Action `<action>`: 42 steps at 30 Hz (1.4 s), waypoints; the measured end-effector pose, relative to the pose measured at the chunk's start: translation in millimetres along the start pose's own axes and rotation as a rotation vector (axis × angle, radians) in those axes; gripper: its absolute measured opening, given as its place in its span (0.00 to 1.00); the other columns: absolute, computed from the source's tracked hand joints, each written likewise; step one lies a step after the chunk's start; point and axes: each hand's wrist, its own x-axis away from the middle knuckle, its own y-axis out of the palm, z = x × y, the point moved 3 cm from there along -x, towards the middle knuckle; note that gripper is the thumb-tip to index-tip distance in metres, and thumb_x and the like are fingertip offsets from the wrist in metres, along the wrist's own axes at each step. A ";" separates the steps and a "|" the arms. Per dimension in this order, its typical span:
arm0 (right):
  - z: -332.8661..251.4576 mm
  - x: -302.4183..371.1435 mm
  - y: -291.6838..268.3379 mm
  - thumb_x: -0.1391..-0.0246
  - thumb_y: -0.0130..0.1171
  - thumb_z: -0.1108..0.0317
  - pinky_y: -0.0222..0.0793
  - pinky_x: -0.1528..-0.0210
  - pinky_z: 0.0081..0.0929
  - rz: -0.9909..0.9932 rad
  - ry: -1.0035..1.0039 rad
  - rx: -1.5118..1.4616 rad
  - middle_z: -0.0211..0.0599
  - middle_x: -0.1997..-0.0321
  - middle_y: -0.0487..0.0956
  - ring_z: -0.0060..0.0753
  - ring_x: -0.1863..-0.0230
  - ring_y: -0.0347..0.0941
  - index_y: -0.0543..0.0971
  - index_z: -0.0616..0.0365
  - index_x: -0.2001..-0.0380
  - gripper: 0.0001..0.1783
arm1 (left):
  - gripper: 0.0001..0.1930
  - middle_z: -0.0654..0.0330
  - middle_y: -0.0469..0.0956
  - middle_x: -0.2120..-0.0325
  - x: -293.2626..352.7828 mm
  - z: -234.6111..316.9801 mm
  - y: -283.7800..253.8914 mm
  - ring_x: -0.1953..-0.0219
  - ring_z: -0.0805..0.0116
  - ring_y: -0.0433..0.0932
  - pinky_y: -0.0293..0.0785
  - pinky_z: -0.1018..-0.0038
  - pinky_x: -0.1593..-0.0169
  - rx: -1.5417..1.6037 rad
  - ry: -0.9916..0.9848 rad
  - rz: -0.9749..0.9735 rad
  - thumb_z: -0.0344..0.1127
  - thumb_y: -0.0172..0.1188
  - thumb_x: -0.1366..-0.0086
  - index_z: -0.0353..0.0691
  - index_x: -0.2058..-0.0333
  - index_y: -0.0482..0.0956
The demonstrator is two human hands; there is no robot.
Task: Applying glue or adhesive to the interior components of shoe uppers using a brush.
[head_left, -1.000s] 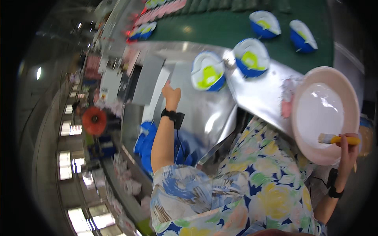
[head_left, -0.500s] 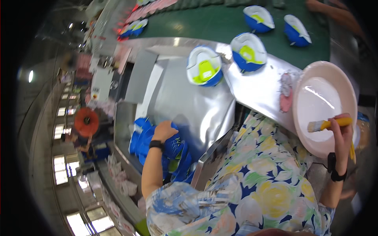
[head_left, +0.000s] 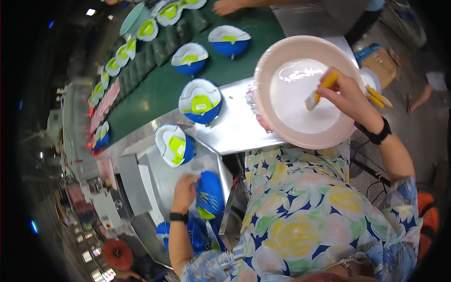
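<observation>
My left hand (head_left: 184,191) is closed on the edge of a blue shoe upper (head_left: 210,192) with a lime-green part at its lower end. Below it, more blue uppers (head_left: 198,237) lie heaped in the metal tray. My right hand (head_left: 346,94) grips a yellow-handled brush (head_left: 324,88), its pale bristles pointing down over white liquid (head_left: 300,115) in a large pale pink basin (head_left: 265,89). Just above my left hand, a blue upper with white lining and a lime insole (head_left: 174,146) stands at the tray's far side; another (head_left: 200,101) sits beyond it by the green belt.
A green conveyor belt (head_left: 155,89) carries several uppers and a row of dark forms. Another person's hand (head_left: 228,7) reaches over its far side. Yellow-handled brushes (head_left: 376,96) rest by a small bowl right of the basin. The metal tabletop (head_left: 232,120) borders the basin.
My view has swung toward the basin. My left hand has lifted one blue upper off the heap. The brush in my right hand has tipped from level to bristles-down over the liquid.
</observation>
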 end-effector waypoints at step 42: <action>-62.1 -8.3 -59.1 0.45 0.60 0.65 0.68 0.68 0.31 0.144 -0.586 -0.062 0.42 0.73 0.77 0.42 0.72 0.75 0.70 0.60 0.68 0.11 | 0.32 0.57 0.70 0.41 -238.8 223.2 -32.4 0.41 0.56 0.71 0.69 0.55 0.39 1.522 0.061 -0.605 0.55 0.54 0.34 0.48 0.36 0.62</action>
